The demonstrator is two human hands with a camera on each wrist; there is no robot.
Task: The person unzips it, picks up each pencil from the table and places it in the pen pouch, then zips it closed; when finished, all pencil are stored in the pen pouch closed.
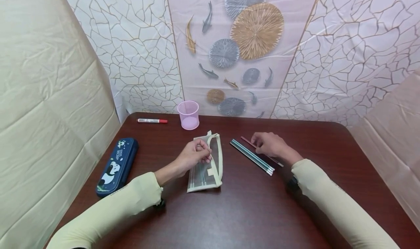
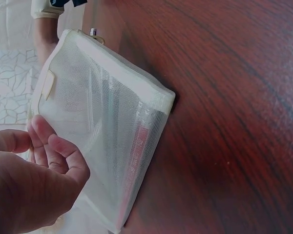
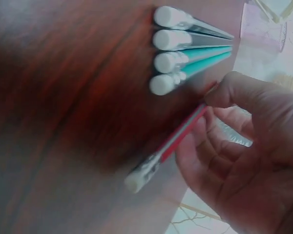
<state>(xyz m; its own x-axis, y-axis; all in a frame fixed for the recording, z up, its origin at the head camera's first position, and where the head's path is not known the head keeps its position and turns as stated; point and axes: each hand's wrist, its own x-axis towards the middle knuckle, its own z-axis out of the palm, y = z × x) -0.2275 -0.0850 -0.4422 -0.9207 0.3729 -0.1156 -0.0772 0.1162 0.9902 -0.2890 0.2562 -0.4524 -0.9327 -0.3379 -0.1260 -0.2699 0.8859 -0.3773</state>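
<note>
My left hand [image 1: 195, 155] pinches the edge of a cream-trimmed mesh pencil pouch [image 1: 201, 181] beside its open mouth. Through the mesh in the left wrist view, a red-and-white strip [image 2: 136, 156] and some long thin things show inside the pouch. On the right, my right hand [image 1: 271, 145] holds a red pencil [image 3: 183, 127] between thumb and fingers, its white eraser end pointing toward me. Several green and dark pencils [image 1: 252, 156] with white erasers lie side by side just left of that hand.
A pink mesh cup [image 1: 189, 117] stands at the back of the brown table [image 1: 229, 216]. To its left lies a white marker with a red cap [image 1: 152, 121]. A dark blue panda pencil case [image 1: 117, 167] rests near the left edge. Patterned cloth hangs behind the table.
</note>
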